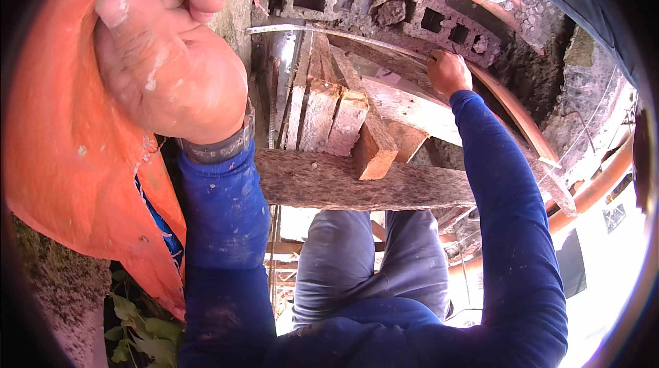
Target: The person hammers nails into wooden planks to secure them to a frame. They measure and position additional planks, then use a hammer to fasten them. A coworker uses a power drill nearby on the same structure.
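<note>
My left hand (175, 69) is raised close to the camera, palm showing, against an orange tarp (62, 141) with frayed edges. Its thumb stands apart and its fingers curl loosely at the top, partly beneath the tarp's hanging edge; nothing shows in the palm. Farther off at the right, my right hand (449, 73) is closed over a long wooden board (511, 107) beside a row of hollow concrete blocks (412, 14). A thin pale strip (343, 33) runs along the blocks up to that hand. The fingertips of the right hand are partly hidden.
A thick wooden beam (364, 182) crosses in front of my legs (336, 258). Several short timber pieces (329, 114) stand behind it. An orange pipe (604, 176) curves along the right. Green leaves (147, 334) and a rough wall (55, 279) lie at lower left.
</note>
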